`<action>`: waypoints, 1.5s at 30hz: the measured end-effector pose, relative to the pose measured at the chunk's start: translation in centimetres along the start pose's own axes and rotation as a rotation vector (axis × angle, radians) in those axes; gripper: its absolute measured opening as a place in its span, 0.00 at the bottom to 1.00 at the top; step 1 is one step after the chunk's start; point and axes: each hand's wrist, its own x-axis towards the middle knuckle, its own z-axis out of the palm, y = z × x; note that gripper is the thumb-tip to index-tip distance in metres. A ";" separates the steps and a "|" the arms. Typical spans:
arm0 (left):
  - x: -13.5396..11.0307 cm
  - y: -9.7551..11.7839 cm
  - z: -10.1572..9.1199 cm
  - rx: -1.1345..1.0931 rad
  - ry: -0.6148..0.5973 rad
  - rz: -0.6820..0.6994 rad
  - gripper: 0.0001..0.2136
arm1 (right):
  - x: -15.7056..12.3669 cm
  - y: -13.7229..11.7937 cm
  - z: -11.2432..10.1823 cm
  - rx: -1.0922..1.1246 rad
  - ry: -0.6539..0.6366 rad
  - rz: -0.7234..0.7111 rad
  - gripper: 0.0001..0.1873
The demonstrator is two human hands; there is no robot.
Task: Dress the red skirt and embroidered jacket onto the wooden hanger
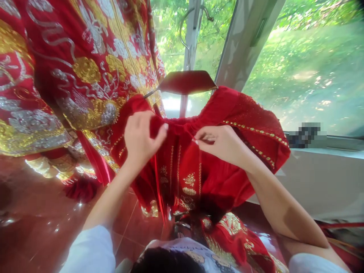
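A red velvet dress (187, 159) with gold embroidery and rows of gold studs hangs in front of me on a hanger (187, 81) with a metal hook. My left hand (142, 136) lies on the gathered fabric left of the neckline. Its thumb is spread away from the fingers, whose tips are partly hidden against the cloth. Right of the neckline's middle, my right hand (217, 140) pinches a thin red cord (192, 137) between thumb and fingertips, close to the bodice. A red ribbon (159, 189) dangles down the dress's left part.
At the left hangs a larger red garment (93, 68) with dense gold and silver embroidery. Windows (307, 76) stand behind, above a sill (341, 151). Below are a reddish tiled floor (127, 220) and more embroidered red cloth (236, 235). A person's dark-haired head (167, 261) is at the bottom.
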 end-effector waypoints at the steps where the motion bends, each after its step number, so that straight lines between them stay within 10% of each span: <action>1: -0.3 0.8 0.3 0.060 -0.060 0.058 0.14 | 0.2 -0.1 0.1 0.034 0.019 0.007 0.04; 7: -0.9 1.7 1.6 0.111 -0.351 0.004 0.05 | 1.1 -1.3 1.9 0.171 0.230 0.138 0.02; 13: -0.2 1.1 1.2 -0.811 -0.484 -0.404 0.03 | 1.7 -2.4 3.1 0.272 0.422 0.126 0.09; 23: 3.1 -0.4 -0.9 -1.190 -0.307 -0.645 0.13 | 0.7 -2.3 -0.8 0.132 0.286 0.116 0.12; 30: 3.3 -1.9 -2.9 -0.865 -0.745 -0.367 0.02 | 0.7 0.3 -2.6 0.296 -0.108 0.312 0.17; 35: 2.8 0.1 -3.7 -0.236 -0.389 -0.094 0.04 | 1.5 -0.3 -3.3 0.202 -0.474 0.195 0.13; 40: 3.1 1.9 -1.4 -0.188 0.021 -0.072 0.02 | 2.0 -2.0 -2.4 0.345 -0.294 0.104 0.15; 45: 3.2 3.5 0.1 -0.674 -0.264 -0.182 0.06 | 2.1 -1.9 0.1 0.290 0.076 -0.011 0.16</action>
